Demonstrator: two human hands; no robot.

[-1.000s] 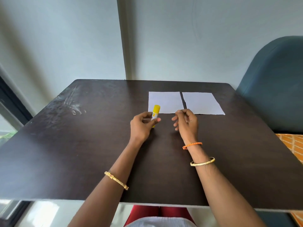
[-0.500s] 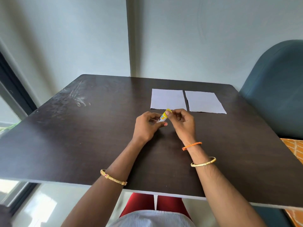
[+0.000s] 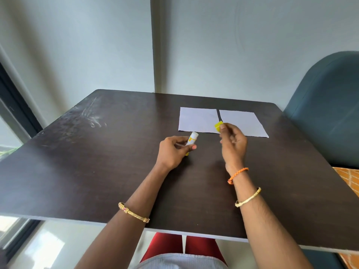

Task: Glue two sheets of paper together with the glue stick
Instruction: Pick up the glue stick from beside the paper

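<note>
At the left, on the dark table (image 3: 116, 171), we had our left hand (image 3: 172, 152) curled round the glue stick (image 3: 191, 140), gripping its body so that the bare white tip pointed up and away from us, just short of the near edge of the left sheet (image 3: 196, 119). That sheet lay flat at the far side of the table, with the right sheet (image 3: 244, 123) just beside it, a thin dark strip of table showing between them. Further right, our right hand (image 3: 232, 140) pinched the yellow cap (image 3: 218, 126) between thumb and fingertips, held up over the seam between the two sheets and apart from the stick. We judged the step in hand to be the uncapping, now done, with no glue yet on either sheet as far as we could see. The next move, we thought, called for putting the cap aside, perhaps winding the glue up if none stood proud of the tip, which we could not tell, then rubbing the tip across one sheet while the free hand pinned it flat.
</note>
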